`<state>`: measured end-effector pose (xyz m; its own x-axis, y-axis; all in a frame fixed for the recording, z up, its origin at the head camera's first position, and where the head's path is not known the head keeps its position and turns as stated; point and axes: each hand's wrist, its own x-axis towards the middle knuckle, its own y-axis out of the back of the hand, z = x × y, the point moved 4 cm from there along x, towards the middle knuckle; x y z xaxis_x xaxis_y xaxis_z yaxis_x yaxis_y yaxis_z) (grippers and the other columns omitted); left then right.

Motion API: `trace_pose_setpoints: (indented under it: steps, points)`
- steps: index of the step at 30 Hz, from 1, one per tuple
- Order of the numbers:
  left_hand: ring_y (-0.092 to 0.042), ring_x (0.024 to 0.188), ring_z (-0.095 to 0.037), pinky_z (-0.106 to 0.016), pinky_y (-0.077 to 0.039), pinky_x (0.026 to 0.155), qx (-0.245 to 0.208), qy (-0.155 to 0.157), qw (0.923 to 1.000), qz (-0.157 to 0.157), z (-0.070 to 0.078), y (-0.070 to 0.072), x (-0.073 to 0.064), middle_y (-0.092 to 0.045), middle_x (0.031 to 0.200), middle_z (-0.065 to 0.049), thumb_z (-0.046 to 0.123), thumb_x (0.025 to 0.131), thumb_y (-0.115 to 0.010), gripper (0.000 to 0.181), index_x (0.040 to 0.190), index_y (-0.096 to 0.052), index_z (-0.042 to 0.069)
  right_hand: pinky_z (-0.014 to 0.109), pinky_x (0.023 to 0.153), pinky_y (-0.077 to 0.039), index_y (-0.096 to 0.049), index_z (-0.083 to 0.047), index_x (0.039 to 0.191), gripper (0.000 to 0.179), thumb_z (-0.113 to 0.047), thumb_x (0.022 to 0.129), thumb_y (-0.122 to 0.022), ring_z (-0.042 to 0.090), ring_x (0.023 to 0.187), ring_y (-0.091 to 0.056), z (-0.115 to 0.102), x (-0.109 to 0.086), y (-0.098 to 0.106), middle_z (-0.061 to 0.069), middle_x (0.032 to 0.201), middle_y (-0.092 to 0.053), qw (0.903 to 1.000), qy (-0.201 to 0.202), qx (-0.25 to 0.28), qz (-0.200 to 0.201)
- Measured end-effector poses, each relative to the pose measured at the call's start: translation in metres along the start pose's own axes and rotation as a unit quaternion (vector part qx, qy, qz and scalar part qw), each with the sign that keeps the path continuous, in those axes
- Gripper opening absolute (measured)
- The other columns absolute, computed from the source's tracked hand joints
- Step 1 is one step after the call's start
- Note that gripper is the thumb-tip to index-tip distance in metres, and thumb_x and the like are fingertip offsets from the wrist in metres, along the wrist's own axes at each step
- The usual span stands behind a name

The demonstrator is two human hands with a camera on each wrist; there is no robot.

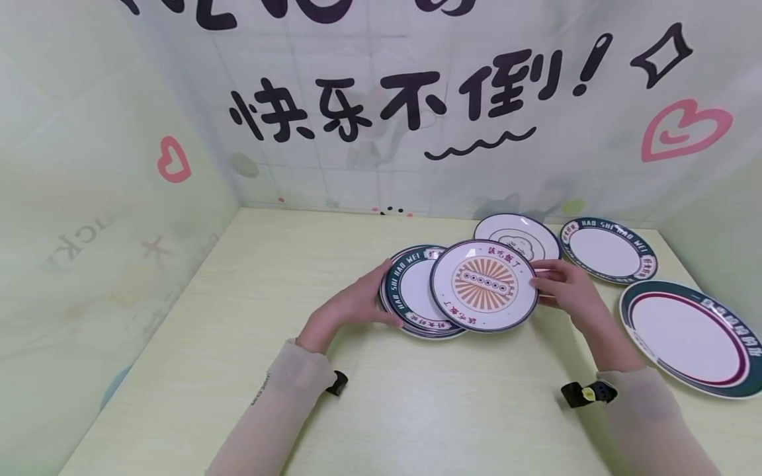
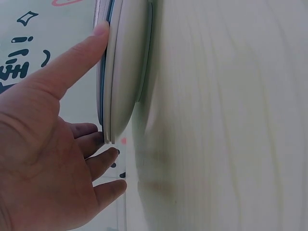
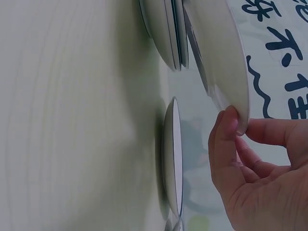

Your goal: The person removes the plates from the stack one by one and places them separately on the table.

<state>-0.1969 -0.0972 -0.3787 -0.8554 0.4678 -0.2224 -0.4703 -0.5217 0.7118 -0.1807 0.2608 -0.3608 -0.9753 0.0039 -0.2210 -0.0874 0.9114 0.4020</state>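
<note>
My right hand (image 1: 565, 291) pinches the right rim of a white plate (image 1: 485, 284) with an orange sunburst and red lettering. In the right wrist view this plate (image 3: 216, 53) slants up from the stack, its rim between thumb and fingers (image 3: 224, 149). It overlaps the right part of a stack of plates (image 1: 411, 287), whose top one has a dark green lettered rim. Around the stack's left edge, my left hand (image 1: 360, 297) curves with the thumb in front and the fingers behind. In the left wrist view the stack's edge (image 2: 113, 82) meets a fingertip.
Behind the held plate lies a white plate with a line drawing (image 1: 506, 228). Beside it at the back right is a green-rimmed plate (image 1: 607, 251). A larger oval plate (image 1: 684, 330) lies at the right. A printed cloth (image 1: 369, 172) hangs along the table's (image 1: 417, 410) back edge.
</note>
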Motion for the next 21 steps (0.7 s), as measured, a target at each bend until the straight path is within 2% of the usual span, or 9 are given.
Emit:
trace_pose_setpoints:
  steps: [2, 11, 17, 21]
  points:
    - [-0.015, 0.156, -0.029, -0.044, -0.02, 0.128, 0.004, -0.003, 1.0, 0.001, 0.0, 0.0, 0.0, -0.012, 0.168, -0.011, 0.035, 0.074, -0.089, 0.123, 0.161, -0.005, 0.01, 0.018, 0.076, -0.061, -0.038, 0.007, 0.147, 0.053, -0.012, 0.101, -0.056, -0.005, 0.079, -0.062, 0.004, -0.002, 0.006, -0.011, 0.097, -0.058, 1.0, -0.005, -0.001, 0.004]
    - [-0.015, 0.156, -0.03, -0.045, -0.021, 0.128, 0.001, -0.007, 1.0, -0.001, 0.0, 0.001, -0.001, -0.012, 0.168, -0.012, 0.036, 0.074, -0.088, 0.123, 0.161, -0.006, 0.009, 0.017, 0.075, -0.06, -0.035, 0.005, 0.15, 0.056, -0.019, 0.102, -0.055, -0.005, 0.081, -0.063, 0.023, -0.013, 0.034, -0.024, 0.089, -0.058, 0.9995, -0.026, -0.01, 0.011]
    - [-0.015, 0.156, -0.029, -0.044, -0.02, 0.128, 0.005, -0.006, 1.0, 0.0, 0.0, 0.001, 0.0, -0.012, 0.168, -0.011, 0.036, 0.074, -0.088, 0.123, 0.161, -0.005, 0.01, 0.016, 0.075, -0.06, -0.037, 0.004, 0.148, 0.056, -0.022, 0.102, -0.056, -0.005, 0.081, -0.064, 0.035, -0.021, 0.05, -0.027, 0.087, -0.059, 0.9996, -0.023, -0.008, 0.017]
    - [-0.015, 0.156, -0.029, -0.044, -0.02, 0.128, 0.007, -0.007, 0.9999, -0.001, 0.001, 0.001, 0.0, -0.012, 0.169, -0.012, 0.036, 0.075, -0.088, 0.123, 0.161, -0.005, 0.01, 0.015, 0.075, -0.059, -0.044, -0.003, 0.144, 0.05, -0.025, 0.102, -0.057, -0.005, 0.082, -0.063, 0.044, -0.026, 0.059, -0.029, 0.089, -0.059, 0.9994, -0.027, -0.003, 0.019]
